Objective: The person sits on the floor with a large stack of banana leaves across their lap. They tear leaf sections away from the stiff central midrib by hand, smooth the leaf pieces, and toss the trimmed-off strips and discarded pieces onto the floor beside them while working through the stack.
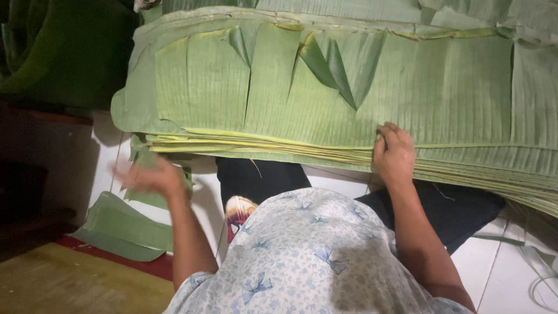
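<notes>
A thick stack of large green banana leaves [325, 87] lies across my lap and reaches past the right edge of the view. My right hand [394, 152] rests on the near edge of the stack, fingers curled over the top leaf. My left hand [148, 176] is blurred, held out to the left over the white floor with its fingers spread and nothing in them. Just beyond it lies a small torn leaf piece [156, 197].
More cut leaf pieces [122, 228] lie on the white tiled floor [511, 273] at the lower left, beside a red strip and a yellowish mat [64, 285]. Dark furniture [35, 174] stands at the left. Thin leaf strips [537, 256] trail at the lower right.
</notes>
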